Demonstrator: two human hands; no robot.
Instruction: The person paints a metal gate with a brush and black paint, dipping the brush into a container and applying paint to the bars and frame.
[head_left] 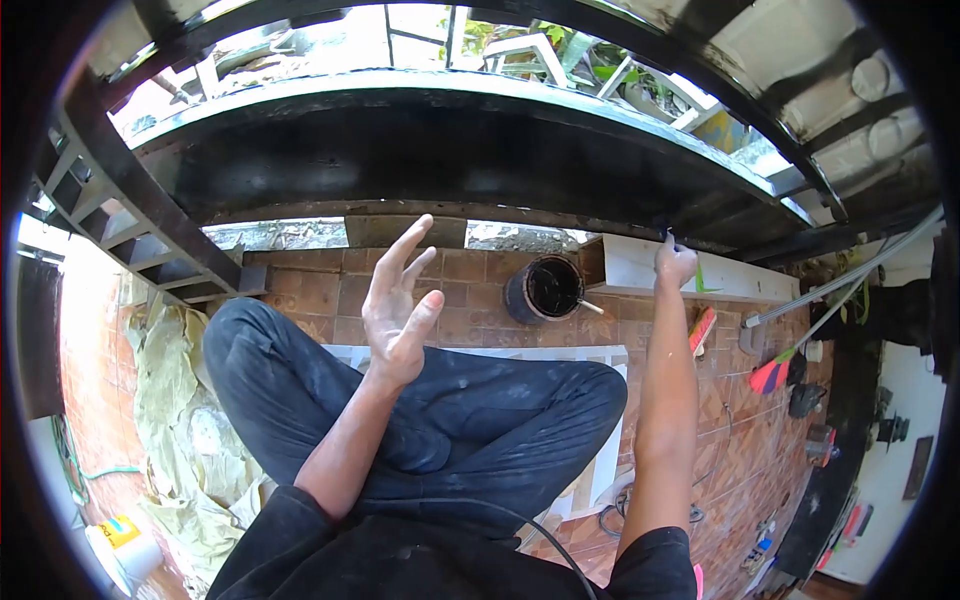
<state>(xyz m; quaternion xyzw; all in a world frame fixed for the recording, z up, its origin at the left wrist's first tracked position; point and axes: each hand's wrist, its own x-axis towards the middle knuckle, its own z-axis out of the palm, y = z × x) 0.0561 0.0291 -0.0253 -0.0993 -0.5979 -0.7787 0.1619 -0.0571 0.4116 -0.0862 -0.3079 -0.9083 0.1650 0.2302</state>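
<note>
My left hand point(398, 305) is raised above my crossed legs, fingers spread and holding nothing. My right hand point(676, 264) reaches forward to the lower right edge of a glossy black panel point(400, 150). Its fingers are closed, and a small dark bluish bit shows at the fingertips; what they grip is mostly hidden. Between the hands, a round can point(517, 300) of black liquid stands on the tiles, with a pale handle point(591, 306) sticking out over its rim. A long white box-like beam point(720, 272) lies just beside my right hand.
Dark slatted framework point(165, 225) rises at the left. A crumpled pale sheet point(180, 410) and a white bucket point(125, 555) lie to the left. On the tiled floor at right are a red-edged brush point(703, 328), a striped pink object point(773, 372) and cables. Plants show behind the panel.
</note>
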